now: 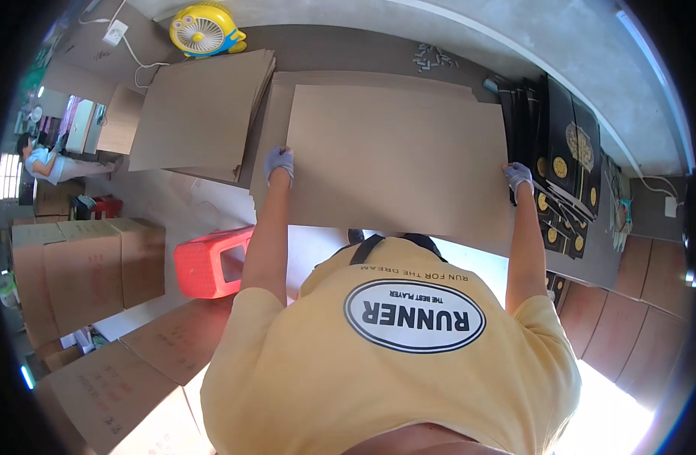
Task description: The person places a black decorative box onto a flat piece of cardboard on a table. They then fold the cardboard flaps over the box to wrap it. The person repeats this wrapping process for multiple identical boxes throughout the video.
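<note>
Left hand (279,164) and right hand (518,175) gripped a cardboard sheet (397,155). Looked like positioning tbh; next probably needed level edges.

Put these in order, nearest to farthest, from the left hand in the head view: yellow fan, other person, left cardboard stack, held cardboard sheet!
From the left hand:
1. Cardboard sheet, held in it.
2. Cardboard stack, just left.
3. Yellow fan, behind that stack.
4. Other person, far left background.
</note>
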Tool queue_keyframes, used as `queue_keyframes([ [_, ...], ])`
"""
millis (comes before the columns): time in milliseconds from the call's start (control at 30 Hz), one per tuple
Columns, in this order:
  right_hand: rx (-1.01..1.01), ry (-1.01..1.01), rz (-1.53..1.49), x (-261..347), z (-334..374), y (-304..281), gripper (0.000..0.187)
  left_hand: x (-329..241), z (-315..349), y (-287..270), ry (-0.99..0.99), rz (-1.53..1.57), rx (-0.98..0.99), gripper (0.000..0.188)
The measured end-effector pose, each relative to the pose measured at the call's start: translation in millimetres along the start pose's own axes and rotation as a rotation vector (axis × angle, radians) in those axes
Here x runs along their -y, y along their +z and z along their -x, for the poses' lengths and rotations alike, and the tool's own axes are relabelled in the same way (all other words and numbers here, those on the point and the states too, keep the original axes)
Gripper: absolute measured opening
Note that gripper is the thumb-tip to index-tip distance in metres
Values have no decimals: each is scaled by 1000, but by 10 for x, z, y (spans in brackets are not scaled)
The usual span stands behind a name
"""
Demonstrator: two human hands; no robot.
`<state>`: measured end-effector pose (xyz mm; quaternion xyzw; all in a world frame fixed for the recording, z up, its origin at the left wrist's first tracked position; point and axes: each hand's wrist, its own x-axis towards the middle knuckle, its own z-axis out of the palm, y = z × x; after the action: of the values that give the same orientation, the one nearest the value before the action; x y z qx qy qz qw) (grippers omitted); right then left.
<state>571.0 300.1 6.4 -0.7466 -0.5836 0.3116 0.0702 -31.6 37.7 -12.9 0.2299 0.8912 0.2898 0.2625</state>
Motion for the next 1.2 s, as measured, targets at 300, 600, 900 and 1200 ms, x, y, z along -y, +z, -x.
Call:
queue_keyframes([
  [300,-231,-152,-264,250,381,181,32,75,-51,-318,89,-213,59,31],
  [600,65,-581,-465,1125,739,82,46,-1105,593,-256,806,207,39,58],
  [900,-180,-853,347,2197,1649,1125,52,-1424,885,1269,593,-786,-25,59],
  [1200,-165,-625,566,2167,1504,1602,57,-1350,880,1376,533,-770,-217,46],
])
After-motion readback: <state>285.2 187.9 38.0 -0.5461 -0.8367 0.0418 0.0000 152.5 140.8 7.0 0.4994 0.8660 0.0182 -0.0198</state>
